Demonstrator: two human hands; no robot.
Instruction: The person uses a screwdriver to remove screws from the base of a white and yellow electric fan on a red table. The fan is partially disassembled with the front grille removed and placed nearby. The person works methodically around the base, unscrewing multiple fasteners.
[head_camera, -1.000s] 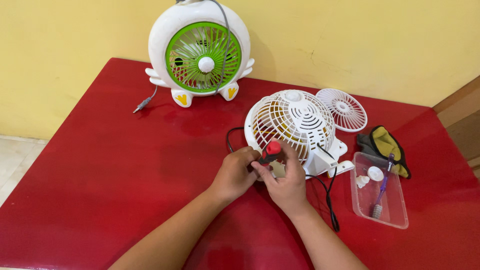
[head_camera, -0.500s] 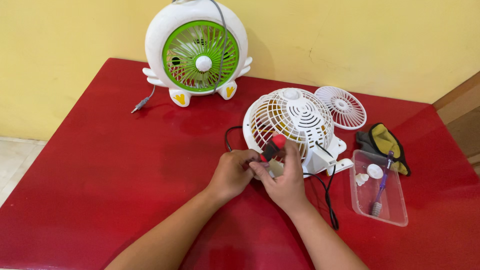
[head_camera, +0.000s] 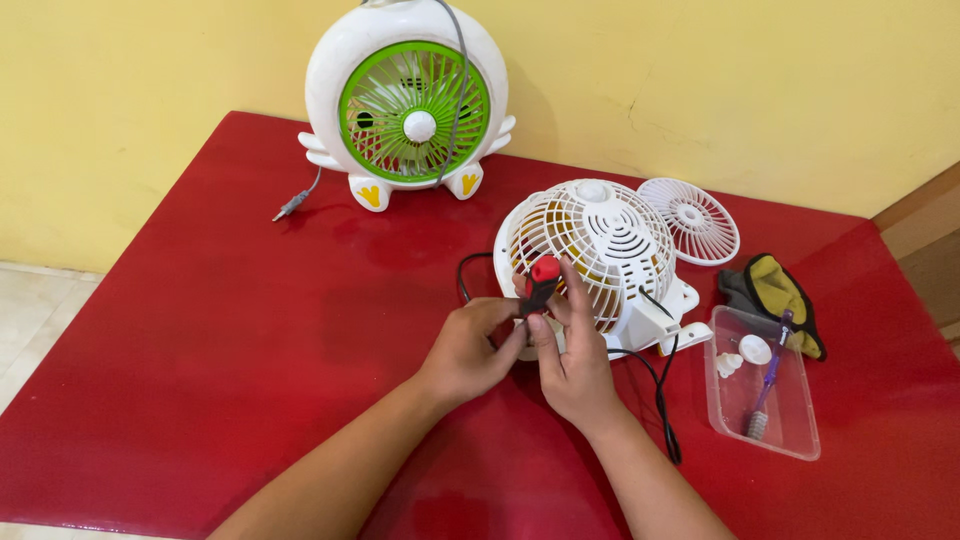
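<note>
A red-and-black screwdriver (head_camera: 541, 284) was held upright in the right hand (head_camera: 572, 360), with the fingers closed around its handle. Its tip was hidden behind the hands, so the exact place of contact could not be seen. The left hand (head_camera: 470, 350) was closed against the lower edge of the small white fan (head_camera: 592, 255), which lay tilted on the red table (head_camera: 200, 330), near the middle of it. What exactly was pinched by the left fingers could not be told.

Some risks could be judged from this position. If the tool was not seated straight, the tip could slip out and a finger of the left hand, placed very near, could be scratched. The thin white ribs of the cage could be bent or cracked if too much pressure was applied. A small loosened part could be dropped and could roll over the smooth table, since the clear plastic tray (head_camera: 790, 440) stood apart at the right. The black cord (head_camera: 662, 400), lying just beside the right wrist, could be caught and the fan pulled.
</note>
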